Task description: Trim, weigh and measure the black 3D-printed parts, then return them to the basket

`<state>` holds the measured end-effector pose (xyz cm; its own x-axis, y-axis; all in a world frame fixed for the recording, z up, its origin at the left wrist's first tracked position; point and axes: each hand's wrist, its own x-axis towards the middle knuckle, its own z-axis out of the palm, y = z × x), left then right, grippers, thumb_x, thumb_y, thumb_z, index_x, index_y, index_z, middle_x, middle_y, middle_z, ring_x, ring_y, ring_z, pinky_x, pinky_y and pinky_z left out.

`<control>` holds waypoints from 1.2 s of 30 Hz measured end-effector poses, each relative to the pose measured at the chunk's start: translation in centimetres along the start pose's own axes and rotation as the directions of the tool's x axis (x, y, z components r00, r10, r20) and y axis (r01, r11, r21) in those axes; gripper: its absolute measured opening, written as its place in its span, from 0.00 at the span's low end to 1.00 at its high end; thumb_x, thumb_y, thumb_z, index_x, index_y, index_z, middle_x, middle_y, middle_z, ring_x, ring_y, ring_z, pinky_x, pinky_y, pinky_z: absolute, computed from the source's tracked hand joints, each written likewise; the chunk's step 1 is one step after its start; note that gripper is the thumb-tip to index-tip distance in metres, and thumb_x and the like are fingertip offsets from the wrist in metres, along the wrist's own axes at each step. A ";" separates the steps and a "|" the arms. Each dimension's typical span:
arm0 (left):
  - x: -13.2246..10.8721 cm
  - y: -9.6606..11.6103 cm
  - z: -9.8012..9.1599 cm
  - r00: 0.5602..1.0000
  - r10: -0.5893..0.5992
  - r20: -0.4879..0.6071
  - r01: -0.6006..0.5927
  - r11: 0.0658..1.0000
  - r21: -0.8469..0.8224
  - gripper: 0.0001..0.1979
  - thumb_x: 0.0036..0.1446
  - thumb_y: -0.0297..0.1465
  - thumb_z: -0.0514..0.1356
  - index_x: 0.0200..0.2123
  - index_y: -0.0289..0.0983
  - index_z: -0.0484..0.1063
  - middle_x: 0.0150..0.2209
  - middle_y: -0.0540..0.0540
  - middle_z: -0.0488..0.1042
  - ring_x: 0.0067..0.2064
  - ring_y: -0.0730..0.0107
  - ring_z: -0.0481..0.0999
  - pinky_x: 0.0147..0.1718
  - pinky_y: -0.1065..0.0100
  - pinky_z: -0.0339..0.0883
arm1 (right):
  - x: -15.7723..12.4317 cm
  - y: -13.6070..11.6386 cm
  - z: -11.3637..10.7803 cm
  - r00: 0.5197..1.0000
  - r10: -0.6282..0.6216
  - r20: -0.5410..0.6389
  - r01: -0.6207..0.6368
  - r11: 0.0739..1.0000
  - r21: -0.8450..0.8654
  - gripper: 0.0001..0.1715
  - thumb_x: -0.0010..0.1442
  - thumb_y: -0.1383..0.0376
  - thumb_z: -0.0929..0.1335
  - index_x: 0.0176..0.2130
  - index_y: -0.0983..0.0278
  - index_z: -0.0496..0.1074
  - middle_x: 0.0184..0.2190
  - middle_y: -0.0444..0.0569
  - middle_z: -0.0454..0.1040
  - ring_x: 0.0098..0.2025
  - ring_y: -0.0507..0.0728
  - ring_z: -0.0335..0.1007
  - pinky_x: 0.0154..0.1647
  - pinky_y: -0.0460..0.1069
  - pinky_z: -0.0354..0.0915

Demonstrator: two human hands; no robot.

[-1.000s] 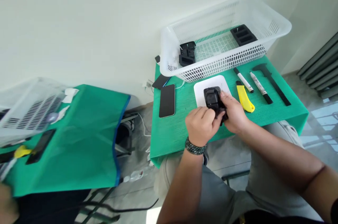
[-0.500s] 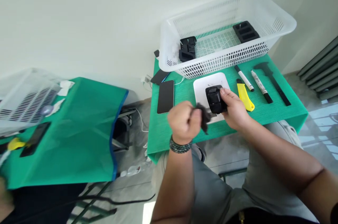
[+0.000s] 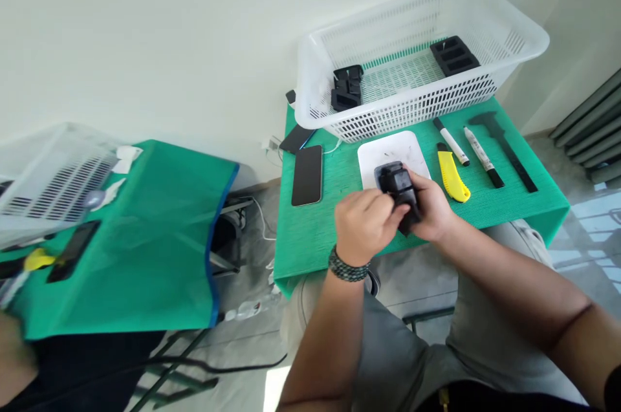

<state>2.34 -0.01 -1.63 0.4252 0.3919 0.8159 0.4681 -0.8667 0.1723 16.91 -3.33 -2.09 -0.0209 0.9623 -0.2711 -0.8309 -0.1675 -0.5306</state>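
Note:
My right hand [image 3: 431, 208] grips a black moulded part [image 3: 396, 178] with raised blocks, just above a white tray [image 3: 414, 148]. My left hand [image 3: 363, 221] is closed, its thumb and fingers pressed against the near side of that part. A dark crumpled piece, like a black cloth, is in the left fist; at this moment it merges with the black part and its edges are hard to make out. Small dark specks lie on the tray.
A white basket [image 3: 417, 108] with black parts [image 3: 453, 56] stands behind. On the green table lie a phone [image 3: 306, 176], a yellow utility knife [image 3: 453, 176], markers [image 3: 484, 156] and a black caliper [image 3: 509, 150]. A co-worker's arm [image 3: 14, 360] shows at another green table [image 3: 145, 257].
My left hand has moved right, bringing the dark crumpled piece against the black part. The right hand still holds the part, which has shifted slightly.

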 end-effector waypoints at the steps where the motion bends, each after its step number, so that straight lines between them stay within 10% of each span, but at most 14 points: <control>1: -0.1 -0.1 0.1 1.000 -0.007 0.029 0.006 1.000 0.028 0.28 0.74 0.45 0.50 0.20 0.41 0.57 0.19 0.51 0.58 0.22 0.70 0.59 0.26 0.64 0.49 | -0.2 0.1 0.1 1.000 -0.023 0.009 0.023 0.999 -0.045 0.22 0.54 0.49 0.79 0.29 0.61 0.74 0.24 0.40 0.74 0.27 0.51 0.66 0.28 0.46 0.65; 5: 0.3 -2.9 -1.0 0.919 -0.319 -0.232 0.365 0.910 0.196 0.29 0.71 0.47 0.55 0.20 0.41 0.53 0.19 0.54 0.52 0.22 0.71 0.53 0.27 0.62 0.43 | -2.0 1.1 1.1 0.965 0.116 0.234 -0.026 0.934 -0.357 0.30 0.50 0.42 0.80 0.25 0.63 0.73 0.20 0.40 0.69 0.24 0.49 0.60 0.25 0.45 0.58; 8: 0.6 -4.1 -2.2 0.875 -0.316 -0.368 0.383 0.915 0.125 0.27 0.72 0.47 0.53 0.21 0.40 0.57 0.20 0.53 0.54 0.22 0.72 0.52 0.28 0.62 0.43 | -2.3 1.8 1.5 0.962 0.154 0.224 -0.034 0.885 -0.463 0.35 0.50 0.35 0.76 0.24 0.63 0.71 0.19 0.40 0.66 0.23 0.50 0.58 0.25 0.46 0.57; 14: 0.5 0.9 -1.2 0.998 0.061 0.023 -0.061 0.998 -0.010 0.23 0.70 0.35 0.57 0.21 0.40 0.58 0.20 0.52 0.59 0.23 0.71 0.59 0.27 0.63 0.48 | -0.8 1.2 0.5 0.946 -0.323 -0.014 0.271 0.816 -0.510 0.36 0.56 0.30 0.69 0.27 0.59 0.68 0.26 0.42 0.65 0.32 0.54 0.62 0.33 0.49 0.62; 19: 1.4 1.0 -0.8 0.973 -0.224 -0.048 0.229 0.961 0.153 0.25 0.67 0.30 0.59 0.20 0.40 0.51 0.18 0.55 0.52 0.22 0.73 0.52 0.26 0.63 0.45 | -2.4 1.3 1.4 0.921 -0.335 0.200 0.382 0.669 -0.637 0.37 0.62 0.32 0.65 0.23 0.58 0.58 0.20 0.39 0.55 0.25 0.51 0.50 0.25 0.49 0.51; 24: 1.8 -3.2 -2.2 0.862 -0.476 -0.173 0.498 0.859 0.118 0.28 0.69 0.42 0.58 0.20 0.41 0.49 0.18 0.56 0.48 0.22 0.75 0.48 0.24 0.64 0.43 | -4.1 1.6 2.6 0.906 -0.117 0.407 0.340 0.775 -0.533 0.38 0.61 0.33 0.68 0.20 0.59 0.59 0.19 0.38 0.54 0.23 0.50 0.47 0.25 0.48 0.51; 28: 0.8 -2.7 -1.9 0.834 -0.510 -0.211 0.484 0.860 -0.162 0.33 0.70 0.55 0.52 0.20 0.40 0.48 0.18 0.56 0.48 0.22 0.75 0.50 0.23 0.66 0.46 | -2.1 1.2 1.6 0.983 -0.078 0.167 0.127 0.943 -0.308 0.35 0.52 0.33 0.74 0.25 0.60 0.69 0.20 0.41 0.66 0.25 0.52 0.60 0.26 0.48 0.60; 32: 0.3 0.4 -0.7 0.898 -0.440 0.016 0.421 0.847 -0.326 0.29 0.72 0.52 0.52 0.22 0.40 0.54 0.19 0.55 0.54 0.21 0.75 0.55 0.22 0.68 0.50 | 0.0 1.1 0.7 0.999 -0.019 -0.048 0.013 0.991 -0.132 0.31 0.51 0.36 0.76 0.28 0.60 0.72 0.26 0.45 0.74 0.38 0.58 0.73 0.38 0.51 0.70; 36: 0.4 2.1 -0.1 0.945 -0.320 0.064 0.325 0.910 -0.256 0.23 0.72 0.42 0.56 0.25 0.40 0.58 0.20 0.55 0.60 0.22 0.75 0.61 0.23 0.70 0.54 | -0.5 1.9 0.7 0.957 -0.243 -0.156 0.184 0.930 -0.319 0.33 0.54 0.34 0.73 0.28 0.59 0.71 0.28 0.44 0.72 0.37 0.58 0.70 0.41 0.52 0.68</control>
<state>3.39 -1.77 -0.89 0.3019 0.6674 0.6807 0.3665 -0.7404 0.5634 14.97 -4.03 -2.43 0.2693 0.9284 -0.2559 -0.5993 -0.0465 -0.7992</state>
